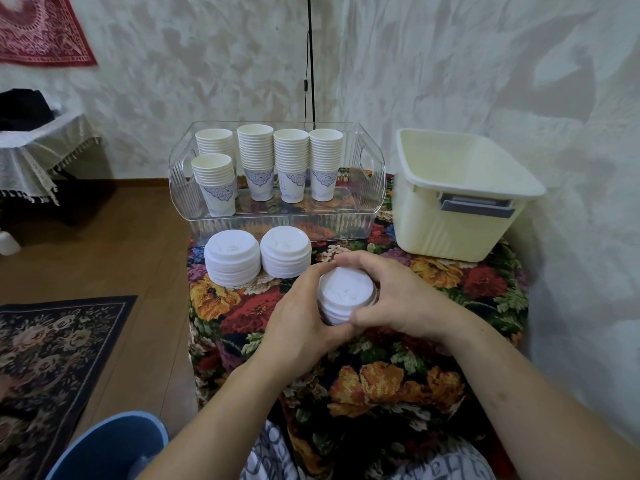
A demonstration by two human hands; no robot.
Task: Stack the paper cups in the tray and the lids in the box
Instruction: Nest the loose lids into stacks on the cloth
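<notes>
Left hand point(301, 320) and right hand point(394, 299) both grasp one lid stack point(346, 296) on the floral cloth point(450, 282); two more lid stacks point(258, 259) sit beside it. Cup stacks point(273, 161) stand in the clear tray point(374, 188); cream box point(460, 202) at right.

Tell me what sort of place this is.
Most likely a room in a home: a patterned rug on a wood floor, a red wall hanging, and a lace-covered side table. Both hands work on a floral tablecloth.

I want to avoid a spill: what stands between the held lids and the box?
Nothing visible does. Both hands grip the lid stack on the floral cloth; the cream box stands open to the far right, with only bare cloth between.
</notes>
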